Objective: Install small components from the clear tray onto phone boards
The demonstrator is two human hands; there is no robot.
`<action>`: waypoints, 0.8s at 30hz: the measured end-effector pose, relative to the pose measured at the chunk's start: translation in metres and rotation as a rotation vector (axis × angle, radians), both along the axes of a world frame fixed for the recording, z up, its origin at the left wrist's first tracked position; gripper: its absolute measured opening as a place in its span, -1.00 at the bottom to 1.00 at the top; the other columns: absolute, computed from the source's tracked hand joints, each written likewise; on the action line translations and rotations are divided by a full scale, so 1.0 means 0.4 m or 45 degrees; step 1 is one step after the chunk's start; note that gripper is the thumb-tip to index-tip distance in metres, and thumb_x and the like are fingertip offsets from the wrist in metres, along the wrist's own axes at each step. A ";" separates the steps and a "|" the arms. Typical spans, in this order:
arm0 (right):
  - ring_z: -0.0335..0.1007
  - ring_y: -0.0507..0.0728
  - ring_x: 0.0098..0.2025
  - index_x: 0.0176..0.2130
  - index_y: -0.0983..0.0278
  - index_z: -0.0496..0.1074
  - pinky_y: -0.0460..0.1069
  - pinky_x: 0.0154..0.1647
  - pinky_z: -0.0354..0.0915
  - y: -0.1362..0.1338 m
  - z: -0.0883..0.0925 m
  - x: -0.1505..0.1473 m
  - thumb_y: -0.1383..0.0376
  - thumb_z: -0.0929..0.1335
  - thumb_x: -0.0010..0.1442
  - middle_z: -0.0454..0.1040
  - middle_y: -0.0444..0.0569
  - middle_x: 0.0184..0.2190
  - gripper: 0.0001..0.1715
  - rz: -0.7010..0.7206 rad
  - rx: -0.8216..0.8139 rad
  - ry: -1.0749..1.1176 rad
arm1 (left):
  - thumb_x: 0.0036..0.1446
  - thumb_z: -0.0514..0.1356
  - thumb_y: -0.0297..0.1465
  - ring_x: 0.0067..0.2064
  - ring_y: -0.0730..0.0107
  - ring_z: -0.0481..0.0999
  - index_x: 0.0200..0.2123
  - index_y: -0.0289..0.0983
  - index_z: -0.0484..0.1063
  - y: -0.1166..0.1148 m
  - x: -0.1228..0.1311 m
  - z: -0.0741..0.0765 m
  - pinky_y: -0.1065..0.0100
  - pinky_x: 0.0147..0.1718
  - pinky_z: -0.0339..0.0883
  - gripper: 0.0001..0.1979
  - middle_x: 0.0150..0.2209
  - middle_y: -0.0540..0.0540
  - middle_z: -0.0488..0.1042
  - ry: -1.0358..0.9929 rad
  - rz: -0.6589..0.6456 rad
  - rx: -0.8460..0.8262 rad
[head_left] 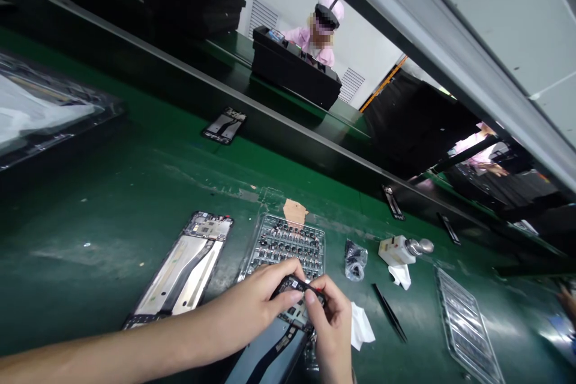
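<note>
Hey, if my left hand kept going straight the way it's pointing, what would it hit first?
The left hand already touches the small black phone component, so that comes first; the right hand seems next, though depth is hard to judge.

No legible text, labels or numbers anywhere in view.

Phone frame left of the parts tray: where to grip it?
Grip the phone frame by its two long rims, coming from the left over the green mat. It lies flat with its silver plate up, so the rims are the natural hold. Avoid the far end, which carries exposed board parts. The right side is cramped by the clear tray, and the left hand crosses near the near end.
</note>
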State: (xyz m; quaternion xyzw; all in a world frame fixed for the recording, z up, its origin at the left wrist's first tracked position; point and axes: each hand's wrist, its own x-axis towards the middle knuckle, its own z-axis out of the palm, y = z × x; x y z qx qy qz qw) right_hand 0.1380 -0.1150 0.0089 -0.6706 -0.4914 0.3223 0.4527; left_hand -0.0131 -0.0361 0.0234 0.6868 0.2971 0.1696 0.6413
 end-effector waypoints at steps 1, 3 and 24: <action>0.09 0.00 -0.51 -0.47 0.27 0.28 -0.14 -0.50 0.04 0.000 0.000 0.000 0.16 0.28 0.15 0.19 -0.20 -0.58 -0.74 0.005 0.000 -0.036 | 0.20 -0.01 -0.31 -0.03 0.23 0.31 -0.13 -0.15 0.28 0.000 -0.001 -0.001 0.33 -0.08 0.12 -0.81 -0.13 -0.01 0.39 0.009 -0.006 0.013; 0.10 0.00 -0.50 -0.45 0.27 0.29 -0.13 -0.49 0.05 0.001 0.001 0.000 0.17 0.28 0.16 0.21 -0.19 -0.56 -0.75 0.019 0.003 -0.085 | 0.22 -0.04 -0.31 -0.02 0.23 0.30 -0.11 -0.13 0.28 0.001 -0.003 -0.002 0.31 -0.07 0.11 -0.80 -0.11 -0.01 0.39 0.014 -0.013 0.037; -0.06 -0.03 -0.54 -0.57 0.27 0.17 -0.12 -0.54 -0.09 0.002 -0.001 0.014 0.17 0.27 0.12 0.04 -0.24 -0.62 -0.67 0.128 -0.065 0.090 | 0.09 0.03 -0.39 -0.37 0.40 0.19 -0.35 -0.23 0.26 0.014 0.010 0.017 0.43 -0.38 0.08 -0.94 -0.44 0.08 0.19 -0.014 -0.060 -0.001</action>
